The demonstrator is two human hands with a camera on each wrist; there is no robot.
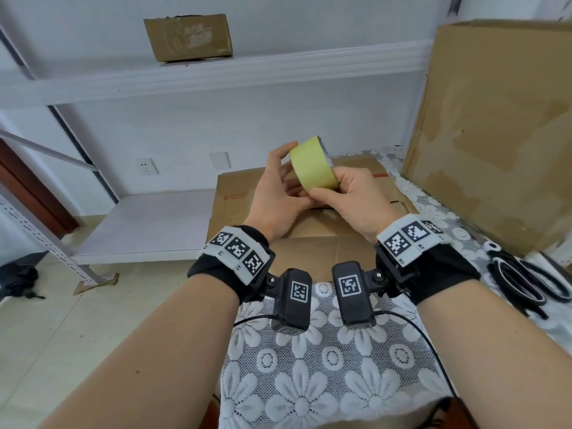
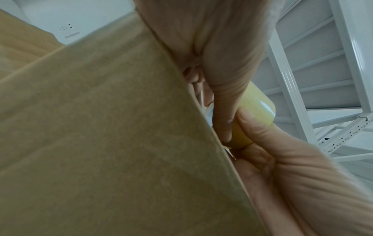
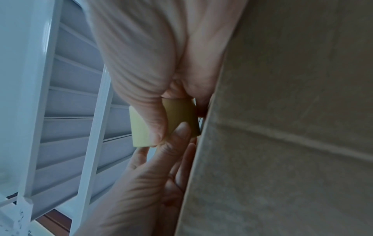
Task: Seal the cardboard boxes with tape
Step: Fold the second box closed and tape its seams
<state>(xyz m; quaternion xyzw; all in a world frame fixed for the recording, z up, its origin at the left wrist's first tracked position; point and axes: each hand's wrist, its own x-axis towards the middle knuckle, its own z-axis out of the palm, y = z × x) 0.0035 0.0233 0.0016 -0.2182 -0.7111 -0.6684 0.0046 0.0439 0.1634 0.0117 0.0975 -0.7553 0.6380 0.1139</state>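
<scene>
From the head view, both hands hold the yellow tape roll (image 1: 313,168) above the flat cardboard box (image 1: 309,230) lying on the bench (image 1: 325,366): the left hand (image 1: 278,199) curls its fingers round the roll's far side, the right hand (image 1: 353,202) grips its near edge with the thumb on the band. Scissors (image 1: 526,280) lie right of the box; a tall cardboard box (image 1: 495,125) stands behind them. In the left wrist view, a thumb (image 2: 260,127) presses the roll (image 2: 256,103) beside the box face. In the right wrist view, fingertips (image 3: 157,127) pinch the roll (image 3: 141,127). The step looks like finding the tape's loose end; next calls for peeling it free and sticking it at the box seam
</scene>
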